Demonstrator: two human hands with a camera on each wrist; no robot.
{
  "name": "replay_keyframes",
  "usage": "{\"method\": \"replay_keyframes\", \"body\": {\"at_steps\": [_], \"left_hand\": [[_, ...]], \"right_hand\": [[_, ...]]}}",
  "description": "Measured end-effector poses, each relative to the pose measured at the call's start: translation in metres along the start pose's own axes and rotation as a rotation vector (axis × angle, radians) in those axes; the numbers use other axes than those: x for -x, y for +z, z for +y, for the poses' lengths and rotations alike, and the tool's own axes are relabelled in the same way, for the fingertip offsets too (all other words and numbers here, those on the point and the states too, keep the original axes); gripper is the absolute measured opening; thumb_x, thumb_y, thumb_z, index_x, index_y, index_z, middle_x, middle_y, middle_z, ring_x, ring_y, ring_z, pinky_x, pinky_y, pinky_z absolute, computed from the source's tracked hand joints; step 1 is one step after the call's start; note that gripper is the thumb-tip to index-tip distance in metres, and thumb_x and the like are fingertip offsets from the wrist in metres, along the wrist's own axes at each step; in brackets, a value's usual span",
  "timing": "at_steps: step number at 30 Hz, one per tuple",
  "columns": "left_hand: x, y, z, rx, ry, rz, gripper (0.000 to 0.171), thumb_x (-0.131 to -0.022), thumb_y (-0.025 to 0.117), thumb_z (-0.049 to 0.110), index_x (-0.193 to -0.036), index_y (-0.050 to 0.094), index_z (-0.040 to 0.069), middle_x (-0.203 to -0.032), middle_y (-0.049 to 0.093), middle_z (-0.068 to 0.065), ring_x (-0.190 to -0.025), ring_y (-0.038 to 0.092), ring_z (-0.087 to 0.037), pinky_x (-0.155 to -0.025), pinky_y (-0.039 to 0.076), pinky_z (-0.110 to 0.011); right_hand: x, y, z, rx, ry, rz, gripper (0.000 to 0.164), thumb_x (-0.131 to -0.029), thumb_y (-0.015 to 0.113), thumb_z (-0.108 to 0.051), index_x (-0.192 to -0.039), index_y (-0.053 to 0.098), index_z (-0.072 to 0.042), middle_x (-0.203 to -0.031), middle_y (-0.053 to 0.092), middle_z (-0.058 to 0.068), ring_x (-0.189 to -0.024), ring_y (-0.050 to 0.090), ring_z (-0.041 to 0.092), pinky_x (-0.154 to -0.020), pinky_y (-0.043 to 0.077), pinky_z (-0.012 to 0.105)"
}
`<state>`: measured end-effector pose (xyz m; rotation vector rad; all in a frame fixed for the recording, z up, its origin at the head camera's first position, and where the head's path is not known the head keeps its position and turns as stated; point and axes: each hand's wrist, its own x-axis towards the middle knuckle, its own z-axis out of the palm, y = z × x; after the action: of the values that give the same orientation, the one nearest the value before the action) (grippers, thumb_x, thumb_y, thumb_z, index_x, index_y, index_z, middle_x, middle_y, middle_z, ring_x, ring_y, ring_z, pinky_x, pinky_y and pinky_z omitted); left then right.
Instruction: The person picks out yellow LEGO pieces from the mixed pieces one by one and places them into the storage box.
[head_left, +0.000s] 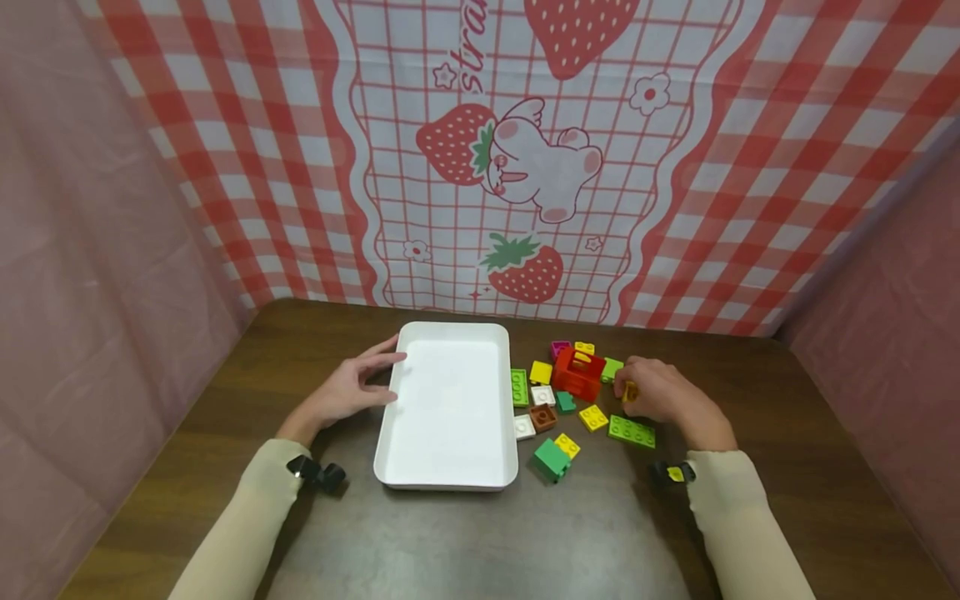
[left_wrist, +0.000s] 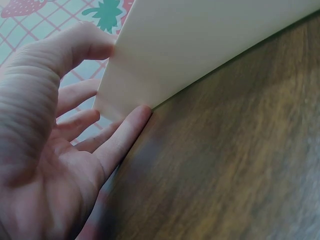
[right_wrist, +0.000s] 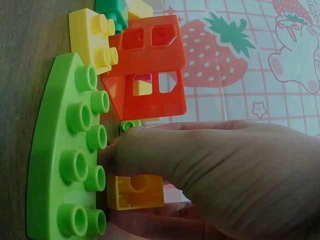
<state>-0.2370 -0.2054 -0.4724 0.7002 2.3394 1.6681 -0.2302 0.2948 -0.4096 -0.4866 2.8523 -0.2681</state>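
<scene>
My left hand (head_left: 348, 387) touches the left rim of the white tray (head_left: 450, 417), its fingers spread and only slightly bent. In the left wrist view, thumb and fingertips rest against the tray's pale outer wall (left_wrist: 150, 65). At the right of the brick pile, my right hand (head_left: 660, 396) pinches a yellow toy brick (right_wrist: 137, 192); its hollow underside shows in the right wrist view. Close by that hand lie a long light green brick (head_left: 632, 431), a red window-like piece (head_left: 579, 373) and a light green brick (head_left: 611, 369) partly behind the fingers.
Between tray and right hand lie several loose bricks: yellow (head_left: 592, 417), brown (head_left: 543, 417), white (head_left: 542, 396), dark green (head_left: 552, 459) and magenta (head_left: 559, 348). A strawberry-print cloth (head_left: 525, 167) hangs behind the brown table (head_left: 225, 467); pink cloth (head_left: 97, 250) hangs on both sides.
</scene>
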Motion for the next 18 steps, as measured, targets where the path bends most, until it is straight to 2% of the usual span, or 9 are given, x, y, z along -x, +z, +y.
{"method": "replay_keyframes", "body": {"at_steps": [5,13,18], "left_hand": [[-0.0003,-0.0002,0.0012,0.006,-0.004,-0.002,0.065,-0.085,0.077,0.002,-0.145,0.051,0.001,-0.169,0.019,-0.009,-0.144,0.037,-0.031,-0.099,0.054,-0.043],[-0.0002,-0.0001,0.0008,0.007,-0.007,-0.006,0.065,-0.085,0.077,0.003,-0.145,0.051,0.002,-0.169,0.019,-0.008,-0.145,0.036,-0.032,-0.099,0.053,-0.046],[0.0,0.0002,0.0014,0.012,-0.009,-0.005,0.065,-0.086,0.077,0.004,-0.145,0.051,0.002,-0.169,0.019,-0.008,-0.145,0.036,-0.032,-0.1,0.052,-0.046]], "right_hand": [[-0.0008,0.0001,0.0002,-0.009,0.003,0.003,0.023,-0.076,0.086,-0.018,-0.092,0.071,-0.016,-0.1,0.063,0.005,-0.088,0.057,0.024,-0.083,0.062,0.049],[0.001,-0.003,0.0006,-0.022,-0.049,0.045,0.02,-0.076,0.084,-0.01,-0.092,0.073,-0.013,-0.105,0.067,0.011,-0.09,0.059,0.028,-0.085,0.061,0.052],[0.0045,-0.0059,0.0011,-0.036,-0.034,0.06,0.023,-0.077,0.084,-0.012,-0.097,0.074,-0.012,-0.107,0.068,0.011,-0.095,0.059,0.029,-0.087,0.061,0.054]]}}
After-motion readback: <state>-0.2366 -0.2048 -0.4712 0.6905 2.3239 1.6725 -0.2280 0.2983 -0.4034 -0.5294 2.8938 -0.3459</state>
